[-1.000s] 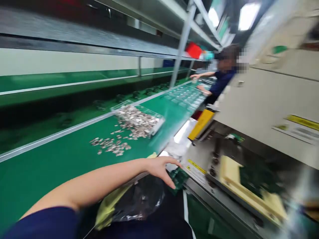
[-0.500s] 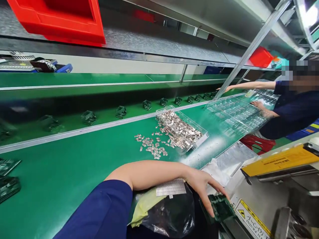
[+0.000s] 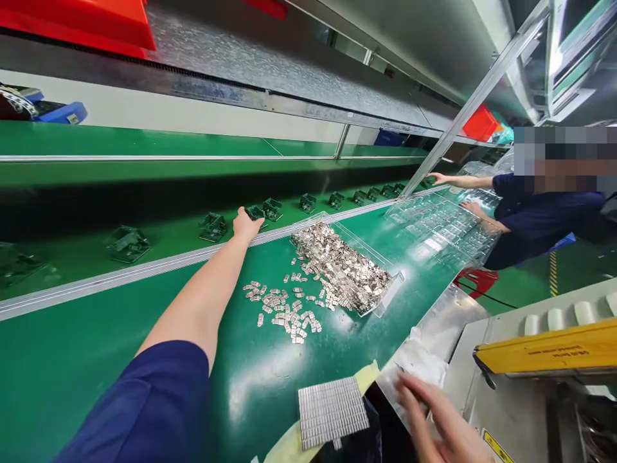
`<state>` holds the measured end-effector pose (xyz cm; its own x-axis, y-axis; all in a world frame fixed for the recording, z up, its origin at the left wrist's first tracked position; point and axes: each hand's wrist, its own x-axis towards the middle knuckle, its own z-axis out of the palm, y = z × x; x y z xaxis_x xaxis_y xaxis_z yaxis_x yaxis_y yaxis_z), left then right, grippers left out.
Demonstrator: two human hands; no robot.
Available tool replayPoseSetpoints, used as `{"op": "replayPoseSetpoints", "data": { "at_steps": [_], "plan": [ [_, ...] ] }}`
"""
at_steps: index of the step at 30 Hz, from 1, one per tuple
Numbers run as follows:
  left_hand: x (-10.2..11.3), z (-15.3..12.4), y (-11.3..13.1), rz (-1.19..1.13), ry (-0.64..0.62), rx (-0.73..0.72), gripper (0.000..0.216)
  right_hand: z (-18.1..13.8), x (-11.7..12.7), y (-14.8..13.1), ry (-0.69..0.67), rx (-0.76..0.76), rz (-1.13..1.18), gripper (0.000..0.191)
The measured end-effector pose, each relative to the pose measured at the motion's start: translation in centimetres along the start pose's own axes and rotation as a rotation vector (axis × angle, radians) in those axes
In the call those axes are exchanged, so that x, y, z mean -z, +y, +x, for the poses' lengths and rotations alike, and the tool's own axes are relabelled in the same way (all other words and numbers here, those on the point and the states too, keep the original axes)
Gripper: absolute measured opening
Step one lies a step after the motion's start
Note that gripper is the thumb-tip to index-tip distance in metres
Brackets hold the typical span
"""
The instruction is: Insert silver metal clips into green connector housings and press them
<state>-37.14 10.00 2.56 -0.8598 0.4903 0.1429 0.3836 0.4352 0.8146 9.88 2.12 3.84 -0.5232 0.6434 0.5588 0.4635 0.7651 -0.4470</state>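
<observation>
My left hand (image 3: 247,226) reaches across to the far green belt, its fingers closed on a small green circuit board assembly (image 3: 254,213). Right beside it on the belt sits another board assembly (image 3: 272,209). At the lower right, my right hand (image 3: 441,418) is slightly blurred, fingers stretched out and apart, with nothing visible in them. Left of that hand, a sheet of silvery metal pieces (image 3: 332,411) lies over yellow material (image 3: 289,447) and a black bag. A clear tray (image 3: 385,299) heaped with small metal pieces rests on the green worktop, with loose pieces (image 3: 284,312) scattered beside it.
More board assemblies (image 3: 128,244) line the belt behind a metal rail (image 3: 168,267). Clear blister trays (image 3: 434,225) lie farther right, near a co-worker in dark blue (image 3: 540,218). A machine with a yellow bar (image 3: 554,347) stands at right. A slanted metal post (image 3: 472,106) crosses above.
My left hand has moved from the machine at lower right to the far belt with a board assembly. My right hand has come into view. The camera view has shifted.
</observation>
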Motion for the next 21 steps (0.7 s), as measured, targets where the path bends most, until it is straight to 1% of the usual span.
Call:
{"op": "replayPoseSetpoints", "data": {
  "at_steps": [1,3,5,6,7,8,10,11,13,15,17,19,21],
  "plan": [
    [-0.2,-0.2,-0.3,0.023,0.010,-0.008,0.084,1.9,-1.8,-0.1,-0.111,0.065,0.021,0.019],
    [0.3,-1.0,-1.1,0.063,0.028,-0.072,0.085,6.2,-5.9,-0.3,-0.277,0.082,0.002,0.023],
    [1.9,-1.7,-2.3,0.138,0.077,-0.199,0.077,10.4,-10.1,-0.5,-0.498,0.099,-0.166,0.025],
    [2.9,-1.8,-3.0,0.204,0.125,-0.256,0.071,12.3,-12.0,-0.6,-0.533,0.108,-0.190,0.026],
    [4.1,-1.8,-3.7,0.285,0.166,-0.282,0.065,13.9,-13.8,-0.6,-0.550,0.119,-0.206,0.027],
    [5.2,-1.5,-4.5,0.369,0.186,-0.275,0.060,15.1,-15.3,-0.7,-0.566,0.131,-0.224,0.028],
    [7.1,-0.7,-5.9,0.491,0.149,-0.201,0.052,16.7,-17.7,-0.7,-0.594,0.162,-0.256,0.028],
    [7.9,-0.4,-6.3,0.512,0.102,-0.157,0.049,17.0,-18.5,-0.7,-0.611,0.176,-0.277,0.027],
    [9.2,-0.3,-6.8,0.520,0.044,-0.139,0.047,17.1,-19.5,-0.8,-0.641,0.199,-0.322,0.027],
    [10.2,-1.7,-6.9,0.524,0.062,-0.165,0.048,16.8,-19.6,-0.9,-0.665,0.220,-0.364,0.027],
    [11.3,-4.7,-6.9,0.538,0.078,-0.208,0.048,16.4,-19.3,-1.1,-0.690,0.245,-0.396,0.027],
    [12.5,-8.9,-7.2,0.565,0.056,-0.244,0.048,16.2,-18.8,-1.4,-0.725,0.279,-0.415,0.028],
    [13.7,-13.6,-8.0,0.592,0.012,-0.242,0.051,16.4,-18.3,-1.6,-0.770,0.315,-0.426,0.026]
  ]
}}
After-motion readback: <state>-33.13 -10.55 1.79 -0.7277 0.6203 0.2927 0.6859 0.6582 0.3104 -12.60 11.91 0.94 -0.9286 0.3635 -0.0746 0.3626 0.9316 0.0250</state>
